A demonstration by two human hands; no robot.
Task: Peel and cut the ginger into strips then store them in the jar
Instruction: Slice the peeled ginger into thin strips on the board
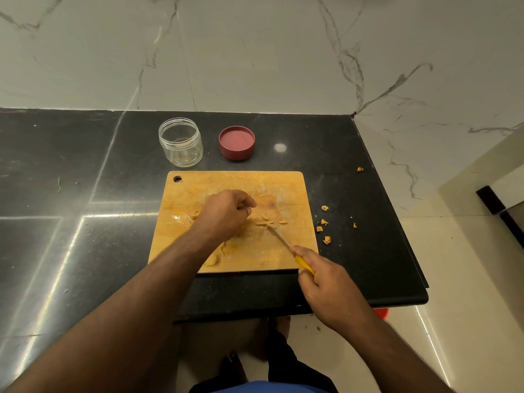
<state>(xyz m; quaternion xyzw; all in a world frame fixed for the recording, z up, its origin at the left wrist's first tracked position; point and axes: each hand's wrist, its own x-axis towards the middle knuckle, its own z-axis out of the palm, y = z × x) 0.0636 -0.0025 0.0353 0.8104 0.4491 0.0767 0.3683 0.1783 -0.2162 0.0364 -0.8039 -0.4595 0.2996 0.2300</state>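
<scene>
Wooden board (235, 182), clear jar (181, 143): no writing legible.

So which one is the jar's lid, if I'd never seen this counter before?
Find the wooden cutting board on the black counter. Just behind its far edge stand two round things side by side. The lid is the right one: squat, dark red and opaque, lying hollow side up, while the jar left of it is clear and taller.

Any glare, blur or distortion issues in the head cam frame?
Head view: bright streaks and a round hotspot glare on the glossy black stone counter; wide-angle bowing bends the counter's edges; the clear plastic jar stays readable; the thin steel knife blade looks slightly soft.
</scene>
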